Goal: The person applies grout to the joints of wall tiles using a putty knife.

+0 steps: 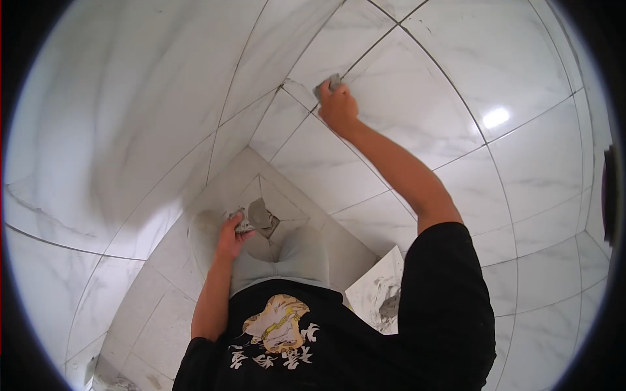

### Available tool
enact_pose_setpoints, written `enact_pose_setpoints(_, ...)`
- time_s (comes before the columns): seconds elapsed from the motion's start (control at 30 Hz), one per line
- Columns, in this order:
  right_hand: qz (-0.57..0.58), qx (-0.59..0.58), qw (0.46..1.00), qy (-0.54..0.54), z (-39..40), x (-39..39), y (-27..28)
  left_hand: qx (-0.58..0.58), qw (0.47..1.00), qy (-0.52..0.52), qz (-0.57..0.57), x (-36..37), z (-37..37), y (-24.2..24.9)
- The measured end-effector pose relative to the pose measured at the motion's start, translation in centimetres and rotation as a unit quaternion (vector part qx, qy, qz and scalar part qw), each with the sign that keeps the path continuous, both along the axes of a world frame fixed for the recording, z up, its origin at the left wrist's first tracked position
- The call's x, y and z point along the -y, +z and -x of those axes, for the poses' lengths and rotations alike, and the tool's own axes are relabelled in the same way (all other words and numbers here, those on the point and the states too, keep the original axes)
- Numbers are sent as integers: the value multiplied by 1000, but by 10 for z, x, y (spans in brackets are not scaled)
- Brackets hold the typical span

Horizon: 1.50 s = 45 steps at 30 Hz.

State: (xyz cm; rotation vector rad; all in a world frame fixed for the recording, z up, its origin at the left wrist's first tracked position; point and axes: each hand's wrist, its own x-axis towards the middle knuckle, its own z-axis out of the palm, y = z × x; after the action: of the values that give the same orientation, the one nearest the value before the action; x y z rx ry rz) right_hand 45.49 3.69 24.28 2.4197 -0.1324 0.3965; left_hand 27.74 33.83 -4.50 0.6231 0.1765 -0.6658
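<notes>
My right hand (339,107) is stretched up to the tiled wall, fingers closed around a small grey flat piece (323,87) that looks like a scraper. The piece touches or nearly touches the white marble-patterned wall tiles (417,85), close to a joint near the corner. Lower down, in front of my legs, my left hand (235,236) is closed on a pale, smeared holder (245,224), whose exact kind I cannot make out. A lump of grey paste (259,212) shows at its far end.
Tiled walls meet in a corner ahead, with dark joints between tiles. Below my left hand the floor (156,293) has a dark square recess (272,226). A white board or tile piece (375,287) with grey paste (390,306) lies at my right side. A dark object (610,195) is at the far right.
</notes>
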Motion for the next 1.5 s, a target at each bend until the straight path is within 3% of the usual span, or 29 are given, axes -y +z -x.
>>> enact_pose_setpoints(0.1, 53, 24, 998, -6, 4, 17, 51, -23, 1000, 13, 8, 5, -6, 7)
enact_pose_setpoints(0.23, -30, -40, 998, -50, 24, 35, 21, -24, 1000, 10, 17, 5, -2, 1)
enact_pose_setpoints(0.33, -70, 49, 996, -28, 15, 2, 74, -30, 999, 15, 20, 5, -7, 3)
enact_pose_setpoints(0.4, -145, 171, 975, -14, 1, -6, 144, -46, 999, 15, 11, 5, 1, 1)
enact_pose_setpoints(0.47, -154, 175, 971, -51, 3, -9, 186, -37, 999, 24, 27, 6, -4, -4)
enact_pose_setpoints(0.57, -142, 178, 972, -56, -10, -3, 125, -59, 997, 31, 32, 7, -7, 1)
enact_pose_setpoints(0.67, -160, 83, 982, -57, -15, -13, 24, -62, 996, 52, 35, 7, -4, -3)
enact_pose_setpoints(0.73, -6, 26, 998, 51, -8, 16, -66, -55, 997, 43, 33, 6, -3, -4)
enact_pose_setpoints(0.77, -48, -101, 994, -8, 8, 3, -67, -46, 998, 39, 37, 3, -6, -3)
enact_pose_setpoints(0.83, -267, -132, 950, -96, 39, -15, -59, -48, 996, 71, 30, 5, -8, 6)
enact_pose_setpoints(0.9, -347, -161, 923, -51, 75, -16, -44, -61, 994, 94, 18, 7, 2, 11)
enact_pose_setpoints(0.97, -471, -241, 835, 148, 114, -10, -23, -48, 996, 73, 15, -1, -7, 33)
enact_pose_setpoints(1.03, -491, -304, 794, 191, 161, -38, 12, -35, 998, 54, 8, -8, -15, 66)
enact_pose_setpoints(1.17, -497, -389, 761, 150, 212, -72, 45, 59, 998, -14, -4, -5, -22, 135)
enact_pose_setpoints(1.33, -379, -373, 817, 223, 199, -80, 31, 81, 996, -37, -16, 5, -37, 148)
enact_pose_setpoints(1.4, -352, -382, 828, 209, 195, -74, 34, 102, 992, -28, -71, 12, -39, 151)
enact_pose_setpoints(1.47, -319, -387, 844, 193, 182, -64, 41, 52, 999, 3, -13, 18, -41, 135)
enact_pose_setpoints(1.5, -270, -337, 878, 207, 173, -57, 40, -2, 999, 36, 41, 20, -42, 119)
